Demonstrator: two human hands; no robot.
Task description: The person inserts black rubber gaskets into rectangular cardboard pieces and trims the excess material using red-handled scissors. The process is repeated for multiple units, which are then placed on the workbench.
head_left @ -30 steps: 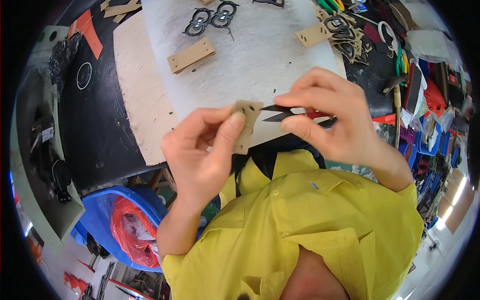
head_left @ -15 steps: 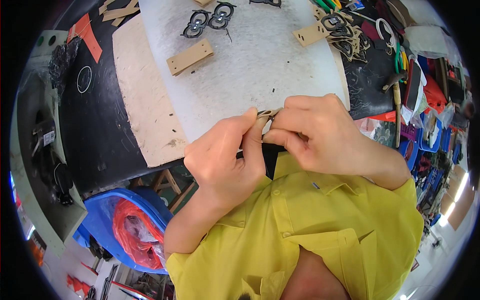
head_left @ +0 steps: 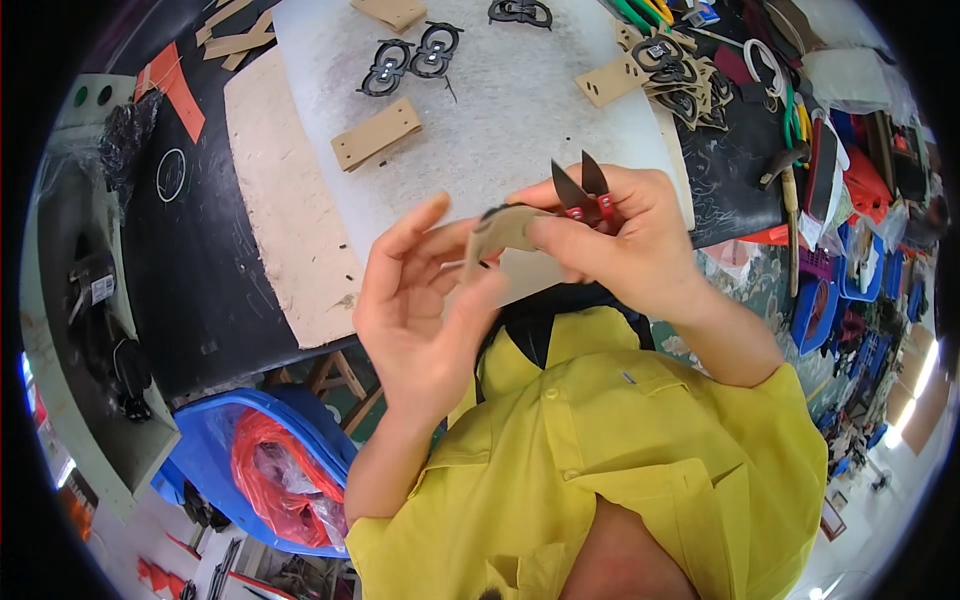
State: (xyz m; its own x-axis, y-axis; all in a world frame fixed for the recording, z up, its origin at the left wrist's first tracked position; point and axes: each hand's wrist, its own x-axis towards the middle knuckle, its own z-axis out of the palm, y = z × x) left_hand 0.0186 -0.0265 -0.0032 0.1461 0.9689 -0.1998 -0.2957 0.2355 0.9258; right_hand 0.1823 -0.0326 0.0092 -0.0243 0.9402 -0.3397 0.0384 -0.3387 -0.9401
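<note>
My right hand (head_left: pixel 645 240) pinches a bent tan strip (head_left: pixel 508 232) between thumb and fingers. A bit of black shows along the strip's upper edge. In the same hand is a pair of thread snips (head_left: pixel 580 190) with dark blades and red parts; the blades point up and away, parted in a V. My left hand (head_left: pixel 412 315) is beside the strip's left end, its fingers spread and its thumb smeared by motion. Whether its fingertips touch the strip I cannot tell.
On the white board (head_left: pixel 480 110) lie tan strips (head_left: pixel 375 133) and black looped plastic pieces (head_left: pixel 437 50). Finished-looking tan and black pieces (head_left: pixel 690 90) are heaped at the right. A hammer (head_left: pixel 788 200) lies at the table's right edge. A blue bin (head_left: pixel 210 425) stands lower left.
Both hands held the strip pinched close together; now my left hand has let go and spread its fingers. The snips' blades have come into view in my right hand, and the strip shows more fully.
</note>
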